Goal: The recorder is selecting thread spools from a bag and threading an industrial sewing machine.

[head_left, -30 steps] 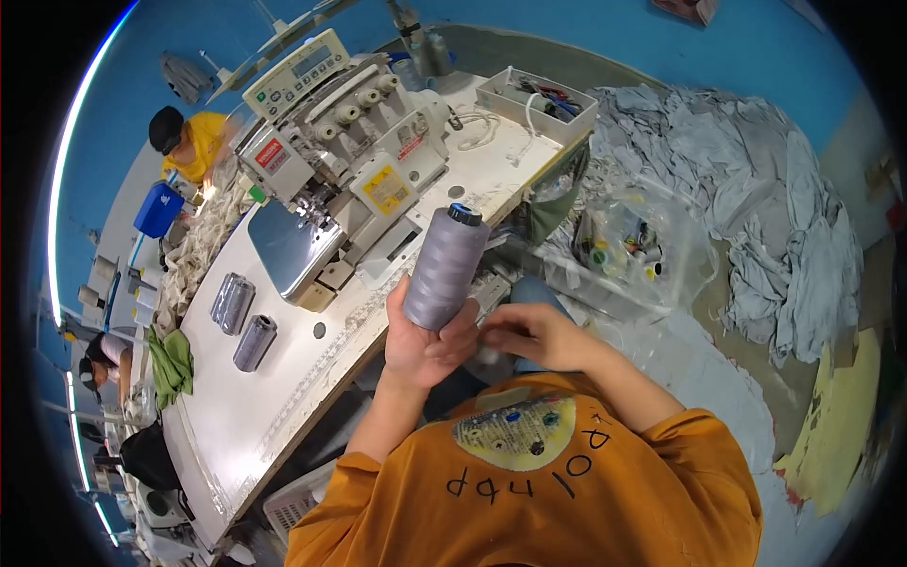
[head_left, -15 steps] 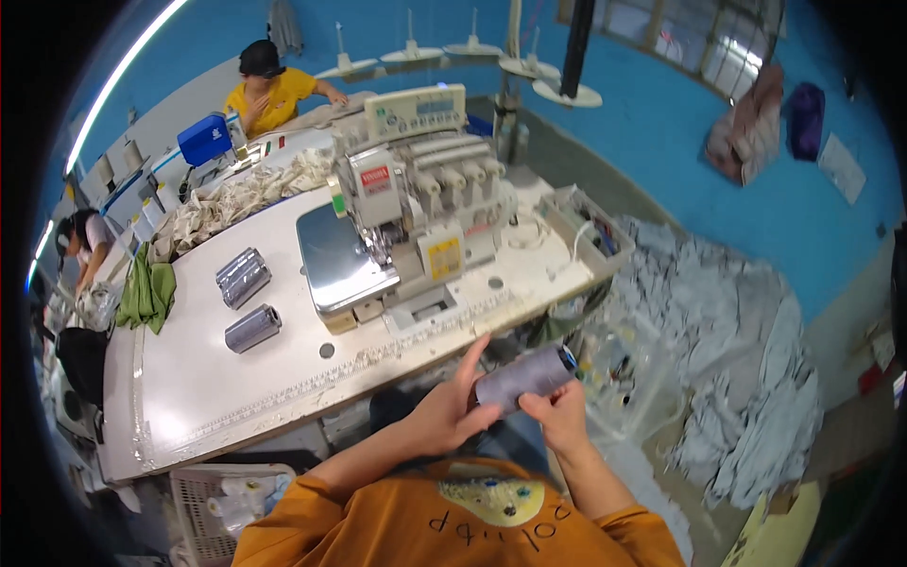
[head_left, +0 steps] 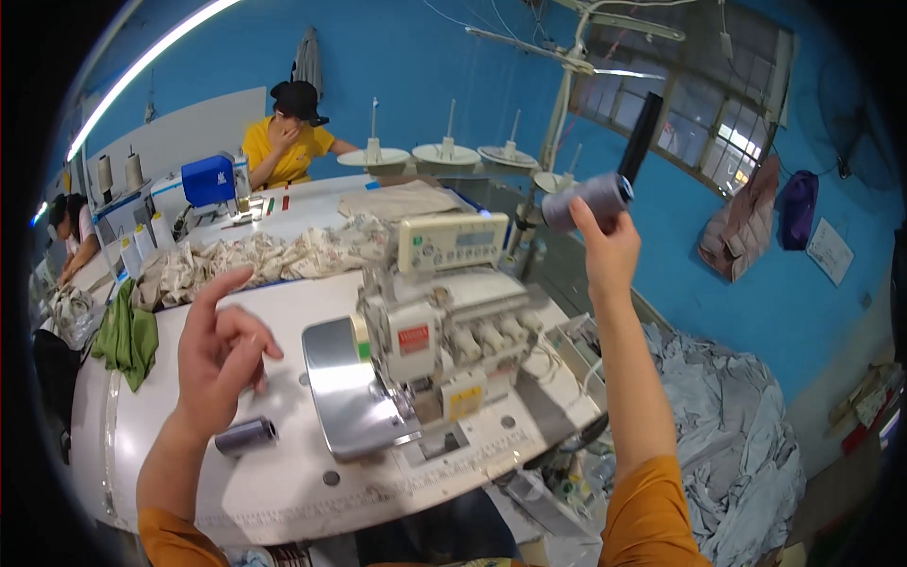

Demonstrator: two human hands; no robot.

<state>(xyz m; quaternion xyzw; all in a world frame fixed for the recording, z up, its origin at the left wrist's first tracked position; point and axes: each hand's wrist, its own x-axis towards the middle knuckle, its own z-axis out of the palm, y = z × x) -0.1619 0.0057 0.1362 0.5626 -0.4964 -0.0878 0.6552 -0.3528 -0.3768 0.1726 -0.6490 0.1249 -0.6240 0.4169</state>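
Note:
My right hand (head_left: 612, 253) is raised at the right, closed around a grey-purple spool of thread (head_left: 581, 204). The spool is tilted sideways beside a white disc (head_left: 555, 183) of the thread stand. My left hand (head_left: 222, 354) hangs above the white sewing table (head_left: 170, 468), its index finger stretched out and the others loosely bent, holding nothing. A second grey-purple spool (head_left: 246, 436) lies just below it on the table. Between my arms stands an overlock sewing machine (head_left: 449, 326) with a shiny metal plate (head_left: 345, 387). A tall black cone (head_left: 642, 142) rises behind the held spool.
More white discs with spindles (head_left: 446, 151) stand behind the machine. Crumpled beige cloth (head_left: 255, 265) lines the table's far edge, with green cloth (head_left: 128, 331) at the left. A person in yellow (head_left: 283, 151) sits across. Grey fabric (head_left: 727, 444) is heaped at the right.
Both hands have come up from near my lap. My right hand has carried the spool up to the thread stand; my left has let go and moved left over the table. The view has tilted up.

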